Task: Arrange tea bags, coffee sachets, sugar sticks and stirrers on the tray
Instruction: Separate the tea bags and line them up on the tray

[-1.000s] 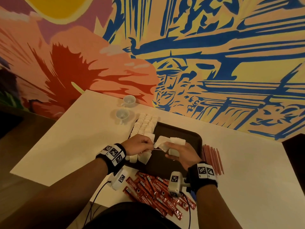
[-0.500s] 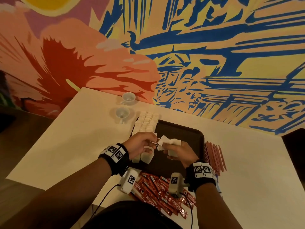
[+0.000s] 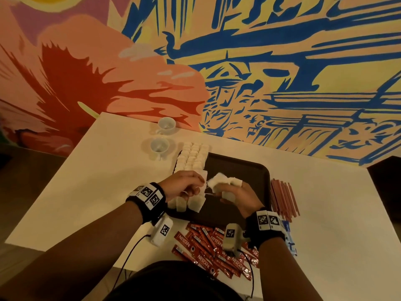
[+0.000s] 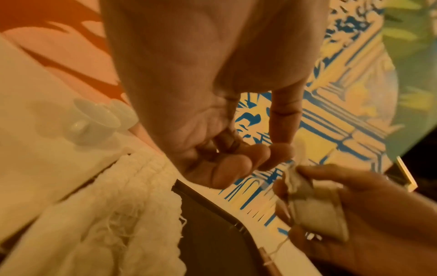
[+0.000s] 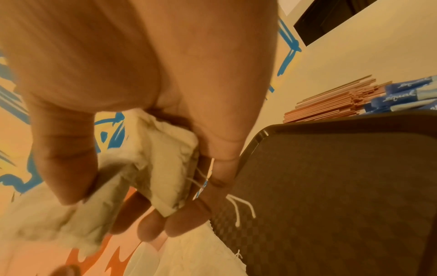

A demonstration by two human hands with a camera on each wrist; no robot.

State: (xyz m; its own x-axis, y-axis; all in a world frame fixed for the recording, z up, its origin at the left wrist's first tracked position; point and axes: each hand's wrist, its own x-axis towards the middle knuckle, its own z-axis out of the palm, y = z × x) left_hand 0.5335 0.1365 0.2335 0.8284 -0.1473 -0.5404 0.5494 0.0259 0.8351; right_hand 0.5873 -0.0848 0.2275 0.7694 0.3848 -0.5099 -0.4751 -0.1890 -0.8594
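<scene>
Above the tray (image 3: 256, 170), limp, featherlight tea bags (image 3: 225, 182) are clutched by the right hand (image 3: 236, 196), best pinched at their edges, while the left hand (image 3: 182, 184) is curled, its contents unclear.

Two white cups (image 3: 160, 135), one dark tray (image 3: 249, 170), two hands (image 3: 182, 184), and uncountable heaps of tea bags (image 3: 193, 156), red coffee sachets (image 3: 206, 246), blue sugar sticks (image 5: 402, 97) and stirrers (image 3: 283, 197).

Both forearms are bare, no sleeves. Each wrist has a black wristband (image 3: 149, 199) covered in white square code tags, plus a small white camera unit (image 3: 162, 232) underneath with thin black cables (image 3: 130, 253) trailing down. Dark top.
</scene>
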